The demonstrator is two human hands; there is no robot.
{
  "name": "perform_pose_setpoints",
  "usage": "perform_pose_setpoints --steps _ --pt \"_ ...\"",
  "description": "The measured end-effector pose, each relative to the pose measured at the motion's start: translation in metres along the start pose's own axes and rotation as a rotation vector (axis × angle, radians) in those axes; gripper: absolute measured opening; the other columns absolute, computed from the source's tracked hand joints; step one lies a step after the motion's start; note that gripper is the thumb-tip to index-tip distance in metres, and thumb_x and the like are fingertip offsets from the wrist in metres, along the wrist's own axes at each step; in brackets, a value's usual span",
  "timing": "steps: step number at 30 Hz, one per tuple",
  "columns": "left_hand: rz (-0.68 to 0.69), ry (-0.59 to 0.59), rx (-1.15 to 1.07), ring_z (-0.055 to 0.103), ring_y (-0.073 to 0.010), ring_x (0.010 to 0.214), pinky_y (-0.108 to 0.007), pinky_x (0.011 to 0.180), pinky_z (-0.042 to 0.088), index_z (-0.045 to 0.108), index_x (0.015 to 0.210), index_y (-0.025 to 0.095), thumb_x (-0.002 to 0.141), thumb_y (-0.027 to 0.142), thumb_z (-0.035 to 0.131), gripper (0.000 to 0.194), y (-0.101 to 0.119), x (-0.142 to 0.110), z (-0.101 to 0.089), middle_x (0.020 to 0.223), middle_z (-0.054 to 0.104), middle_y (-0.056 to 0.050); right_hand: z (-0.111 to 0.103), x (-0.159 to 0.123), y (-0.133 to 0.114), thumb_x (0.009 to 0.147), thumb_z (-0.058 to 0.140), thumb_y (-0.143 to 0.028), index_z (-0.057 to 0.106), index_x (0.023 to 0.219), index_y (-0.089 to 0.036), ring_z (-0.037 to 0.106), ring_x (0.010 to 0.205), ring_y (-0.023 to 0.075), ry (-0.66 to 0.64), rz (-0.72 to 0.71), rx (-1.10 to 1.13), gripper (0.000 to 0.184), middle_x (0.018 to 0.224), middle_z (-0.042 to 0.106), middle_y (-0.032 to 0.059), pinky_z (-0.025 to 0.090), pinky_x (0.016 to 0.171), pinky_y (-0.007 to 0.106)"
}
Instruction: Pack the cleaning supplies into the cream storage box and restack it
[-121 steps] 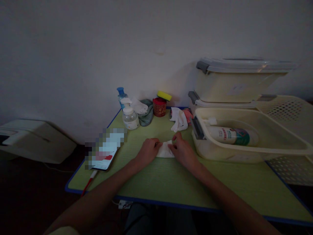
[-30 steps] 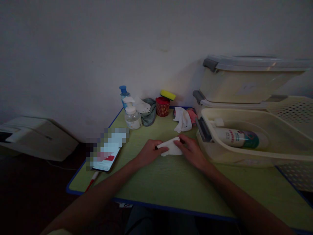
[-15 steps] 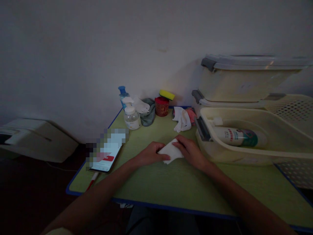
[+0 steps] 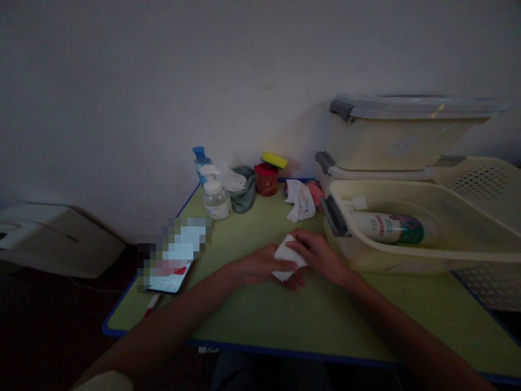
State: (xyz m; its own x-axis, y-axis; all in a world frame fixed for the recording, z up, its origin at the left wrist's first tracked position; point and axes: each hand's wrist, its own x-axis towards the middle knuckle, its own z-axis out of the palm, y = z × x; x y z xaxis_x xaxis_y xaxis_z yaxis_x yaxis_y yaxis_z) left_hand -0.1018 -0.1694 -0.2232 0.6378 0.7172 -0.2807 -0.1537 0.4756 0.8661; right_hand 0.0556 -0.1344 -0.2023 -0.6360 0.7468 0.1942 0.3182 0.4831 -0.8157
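Observation:
Both hands meet over the middle of the table, around a small folded white cloth [image 4: 287, 251]; whether it is fabric or tissue I cannot tell. My left hand [image 4: 264, 264] grips it from the left, thumb lying across the front and fingertips showing underneath. From the right, my right hand [image 4: 319, 252] pinches its upper right part, with thumb and fingers closed on it. The hands hide parts of the cloth's edges.
At the back stand a pump bottle [image 4: 217, 203], a blue-capped bottle [image 4: 200, 160], a grey cloth [image 4: 244, 196], a red container [image 4: 266, 182] with a yellow sponge [image 4: 274, 159], and a white sock-like cloth [image 4: 301, 202]. A phone [image 4: 179, 260] lies left; a cream bin [image 4: 407, 260] holding a bottle [image 4: 386, 227] stands right.
My left hand has shifted right and wrapped further under the cloth, its fingers now showing below. The cloth looks more upright and compact between the hands. The view has shifted slightly.

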Motion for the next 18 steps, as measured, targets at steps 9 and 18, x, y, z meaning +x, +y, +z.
perform_pose_setpoints --steps 9,18 --pt "0.073 0.13 -0.113 0.058 -0.0105 0.052 -0.022 0.051 0.044 0.056 0.087 0.01 0.055 0.039 0.078 0.049 -0.0027 -0.0006 0.0014 0.065 0.065 -0.005 0.0029 0.0007 -0.001 0.079 0.049 -0.041 0.05 0.071 -0.017 0.046 0.052 0.0098 0.05 0.11 0.159 0.025 0.058 0.049 -0.0023 0.035 0.046 0.021" --pt "0.086 0.126 -0.133 0.058 -0.0102 0.056 -0.019 0.048 0.043 0.054 0.087 0.011 0.055 0.036 0.078 0.047 0.0015 -0.0022 0.0037 0.067 0.062 -0.002 0.0024 0.0022 0.0028 0.072 0.056 -0.049 0.051 0.071 -0.018 0.047 0.049 0.0098 -0.005 0.206 0.405 0.031 0.058 0.053 -0.0023 0.035 0.046 0.022"
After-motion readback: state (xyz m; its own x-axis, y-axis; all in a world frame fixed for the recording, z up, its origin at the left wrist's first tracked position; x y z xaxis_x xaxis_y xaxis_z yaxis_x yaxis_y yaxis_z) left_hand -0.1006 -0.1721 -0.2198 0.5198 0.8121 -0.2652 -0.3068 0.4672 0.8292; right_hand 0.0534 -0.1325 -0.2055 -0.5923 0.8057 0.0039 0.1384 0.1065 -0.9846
